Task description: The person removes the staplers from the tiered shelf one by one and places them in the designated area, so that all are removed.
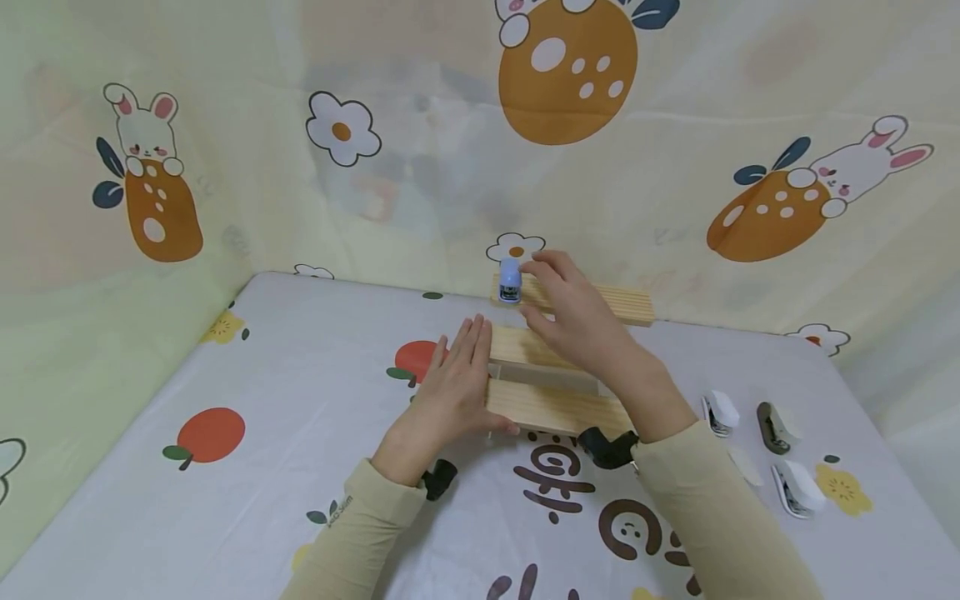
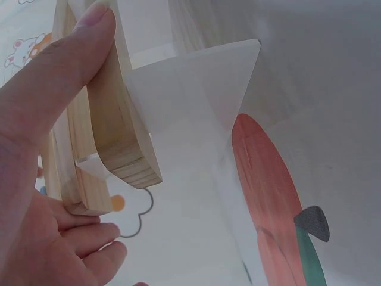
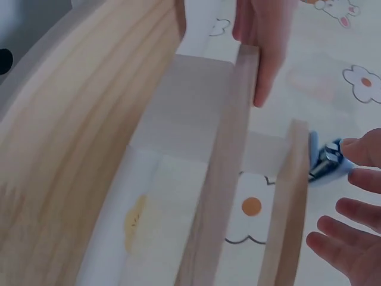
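Observation:
A tiered rack has pale wooden planks; its front plank [image 1: 558, 407] and middle plank [image 1: 525, 346] stand on translucent supports [image 2: 193, 89]. A small blue-capped bottle [image 1: 510, 282] with a dark label stands upright at the left end of the rack's back plank [image 1: 626, 305]. My left hand [image 1: 453, 387] rests along the rack's left end, fingers straight, its thumb touching the front plank. My right hand [image 1: 581, 321] is just right of the bottle [image 3: 327, 161], fingers spread and bent slightly. Whether a fingertip touches the bottle is hard to tell.
On the right of the table lie a white stapler [image 1: 720, 412], a dark-and-white stapler [image 1: 776, 427] and another white stapler [image 1: 798, 489]. A pale object [image 1: 744, 465] beside them is partly behind my right sleeve. A printed cloth wall [image 1: 420, 200] rises behind the rack.

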{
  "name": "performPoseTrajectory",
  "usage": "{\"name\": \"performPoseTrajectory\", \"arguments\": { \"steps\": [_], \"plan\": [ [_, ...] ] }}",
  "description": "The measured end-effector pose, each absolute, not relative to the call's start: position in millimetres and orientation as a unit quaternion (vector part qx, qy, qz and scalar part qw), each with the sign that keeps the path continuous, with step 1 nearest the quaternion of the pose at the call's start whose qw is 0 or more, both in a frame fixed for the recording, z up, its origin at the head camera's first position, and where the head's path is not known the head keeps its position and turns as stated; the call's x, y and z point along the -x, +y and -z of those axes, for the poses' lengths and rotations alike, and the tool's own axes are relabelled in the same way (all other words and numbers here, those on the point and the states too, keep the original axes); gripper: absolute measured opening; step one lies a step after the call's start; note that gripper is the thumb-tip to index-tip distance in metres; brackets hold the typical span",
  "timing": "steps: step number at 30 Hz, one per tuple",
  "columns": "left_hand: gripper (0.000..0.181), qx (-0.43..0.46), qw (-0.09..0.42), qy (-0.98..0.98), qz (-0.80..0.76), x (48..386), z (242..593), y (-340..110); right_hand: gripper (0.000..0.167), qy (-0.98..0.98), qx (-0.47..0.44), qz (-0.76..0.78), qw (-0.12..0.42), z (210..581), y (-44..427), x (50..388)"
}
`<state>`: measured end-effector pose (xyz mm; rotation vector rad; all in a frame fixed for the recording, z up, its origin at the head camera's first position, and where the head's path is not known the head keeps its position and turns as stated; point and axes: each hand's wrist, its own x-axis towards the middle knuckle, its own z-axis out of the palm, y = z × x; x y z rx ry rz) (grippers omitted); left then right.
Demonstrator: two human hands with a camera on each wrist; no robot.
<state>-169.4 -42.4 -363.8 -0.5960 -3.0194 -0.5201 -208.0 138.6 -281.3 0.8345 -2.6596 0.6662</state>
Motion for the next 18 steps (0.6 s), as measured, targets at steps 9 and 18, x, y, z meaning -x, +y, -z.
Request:
{"name": "performPoseTrajectory", "arguments": {
  "steps": [9, 18],
  "plan": [
    [0.143, 0.188, 0.004, -0.968, 0.167, 170, 364, -42, 0.056, -0.919, -0.299, -0.221, 0.134, 286, 120, 219],
    [0.144, 0.190, 0.002, -0.968, 0.166, 171, 364, -43, 0.045, -0.934, -0.287, -0.185, 0.108, 286, 106, 224]
  ]
}}
